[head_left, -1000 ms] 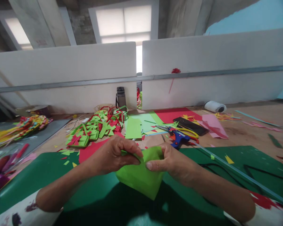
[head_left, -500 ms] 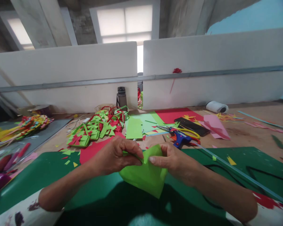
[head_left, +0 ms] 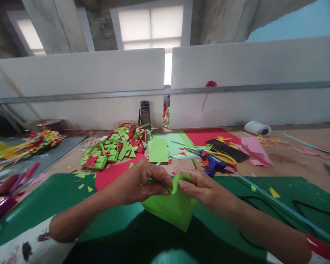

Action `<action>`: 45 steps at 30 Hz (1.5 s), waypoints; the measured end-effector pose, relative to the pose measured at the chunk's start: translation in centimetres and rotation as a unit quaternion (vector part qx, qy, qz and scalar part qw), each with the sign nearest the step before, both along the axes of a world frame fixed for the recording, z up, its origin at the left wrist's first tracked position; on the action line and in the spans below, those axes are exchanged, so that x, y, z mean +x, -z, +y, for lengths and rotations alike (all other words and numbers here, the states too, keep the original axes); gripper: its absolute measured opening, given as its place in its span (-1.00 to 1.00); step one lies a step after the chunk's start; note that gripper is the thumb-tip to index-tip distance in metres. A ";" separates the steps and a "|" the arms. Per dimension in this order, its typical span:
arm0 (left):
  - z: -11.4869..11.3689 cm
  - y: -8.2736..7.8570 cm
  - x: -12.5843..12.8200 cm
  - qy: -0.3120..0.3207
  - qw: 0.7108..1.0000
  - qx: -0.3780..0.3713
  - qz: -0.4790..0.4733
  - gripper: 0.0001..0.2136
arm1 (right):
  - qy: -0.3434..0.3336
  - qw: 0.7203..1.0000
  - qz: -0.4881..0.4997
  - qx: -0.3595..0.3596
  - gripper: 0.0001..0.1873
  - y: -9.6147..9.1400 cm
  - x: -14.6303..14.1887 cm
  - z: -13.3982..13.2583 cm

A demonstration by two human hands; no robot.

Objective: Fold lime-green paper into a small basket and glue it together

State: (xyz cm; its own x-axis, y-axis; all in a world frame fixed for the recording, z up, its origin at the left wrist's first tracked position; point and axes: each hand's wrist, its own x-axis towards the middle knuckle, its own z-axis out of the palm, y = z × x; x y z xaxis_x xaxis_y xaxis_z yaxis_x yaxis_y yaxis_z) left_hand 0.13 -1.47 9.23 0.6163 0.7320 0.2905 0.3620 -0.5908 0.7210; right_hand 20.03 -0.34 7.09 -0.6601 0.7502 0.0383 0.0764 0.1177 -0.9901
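Bright lime-green folded paper piece (head_left: pixel 170 214) is held up over the dark green smooth mat (head_left: pixel 68 192), mid-frame; whether its lower corner is touching the mat cannot be told. Its top edge is pinched between thumb and fingers of the bare left hand (head_left: pixel 144 183), and its other upper side, bent into a curve, between thumb and fingers of the bare right hand (head_left: pixel 199 185). Upper edge is partly covered by both hands; inner folds can't be made out. Red flat paper sheet (head_left: pixel 108 176) is partly hidden by the left hand. Beyond the right hand, the blue-and-orange plastic glue gun (head_left: pixel 215 163) is seen lying against the yellow-handled metal scissors (head_left: pixel 228 157), handles partly covered. In the heaped green-and-red cut-paper pieces (head_left: pixel 118 146), single items are hard to separate. Purple shiny plastic object (head_left: pixel 0 211) is cut off at the left edge; unidentified.
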 end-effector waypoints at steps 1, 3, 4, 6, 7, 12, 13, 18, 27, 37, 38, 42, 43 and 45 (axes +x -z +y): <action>0.0 0.0 0.0 0.002 1.000 0.002 0.002 -0.93 | -0.004 1.000 -0.003 0.006 -0.59 -0.1 0.0 0.0; 0.0 0.0 0.0 0.007 1.000 0.005 0.004 -0.92 | -0.013 1.000 -0.006 0.014 -0.60 -0.3 0.0 0.0; 0.0 0.0 0.0 0.010 1.000 0.003 0.002 -0.92 | -0.014 1.000 -0.008 0.020 -0.61 -0.3 0.0 0.0; 0.0 0.0 0.0 0.014 1.000 0.000 -0.004 -0.93 | -0.014 0.999 -0.010 0.031 -0.62 -0.4 0.0 0.1; 0.0 0.0 0.0 0.015 1.000 0.000 -0.006 -0.93 | -0.013 0.999 -0.008 0.036 -0.63 -0.4 0.0 0.2; 0.1 0.1 0.0 0.015 1.000 -0.005 -0.023 -0.91 | -0.021 0.999 -0.001 0.040 -0.65 -0.4 0.0 0.3; 0.1 0.2 0.0 0.014 0.999 -0.016 -0.028 -0.90 | -0.020 0.999 -0.005 0.034 -0.65 -0.3 0.0 0.3; -0.1 0.4 0.2 0.013 0.996 -0.079 -0.044 -0.83 | -0.017 0.999 -0.020 0.021 -0.65 -0.3 -0.2 0.2; -0.3 0.5 0.4 0.002 0.996 -0.072 -0.052 -0.75 | -0.030 0.999 -0.015 0.016 -0.63 0.0 -0.4 0.2; 0.1 1.1 0.2 -0.001 0.999 0.037 -0.022 -0.67 | -0.050 0.998 -0.022 -0.023 -0.62 -0.2 -0.5 -0.1; 0.1 1.2 0.2 0.001 0.999 0.043 -0.018 -0.66 | -0.046 0.998 -0.022 -0.024 -0.63 -0.3 -0.5 -0.1; 0.2 1.4 0.3 0.010 0.997 0.073 0.008 -0.65 | -0.015 0.998 -0.025 -0.062 -0.71 -0.4 -0.6 -0.3; 0.2 1.5 0.3 0.011 0.996 0.084 0.017 -0.65 | -0.008 0.997 -0.027 -0.071 -0.73 -0.5 -0.7 -0.3; 0.2 1.6 0.3 0.012 0.994 0.101 0.031 -0.65 | 0.000 0.996 -0.033 -0.078 -0.76 -0.5 -0.7 -0.3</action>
State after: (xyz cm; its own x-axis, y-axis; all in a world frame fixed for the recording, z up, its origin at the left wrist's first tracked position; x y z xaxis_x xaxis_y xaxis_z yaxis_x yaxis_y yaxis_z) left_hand 0.42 -1.23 7.61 0.6540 0.6474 0.3915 0.3857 -0.7304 0.5636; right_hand 19.33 -0.63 7.55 -0.6572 0.7439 -0.1216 0.1413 -0.0368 -0.9893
